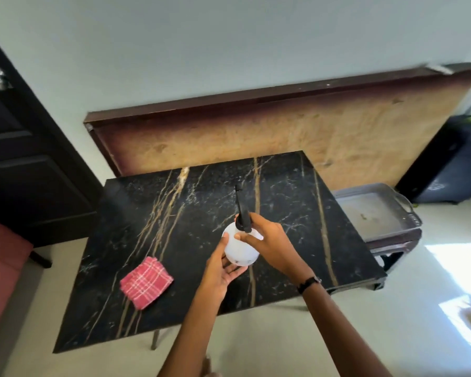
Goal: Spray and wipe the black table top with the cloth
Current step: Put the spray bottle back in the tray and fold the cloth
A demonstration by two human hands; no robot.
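Black marble-patterned worktop (174,240) with tan veins, seen from above; a wooden board (283,131) leans on the wall behind it, and a grey tray (375,213) sits on a low stand to its right. A folded red checked cloth (146,282) lies flat on the near-left part of the worktop, well apart from both hands. A white spray bottle (241,250) with a black nozzle is held above the centre. Left hand (222,270) cups its base, fingers wrapped under; right hand (269,246) grips the neck, fingers curled around the trigger head.
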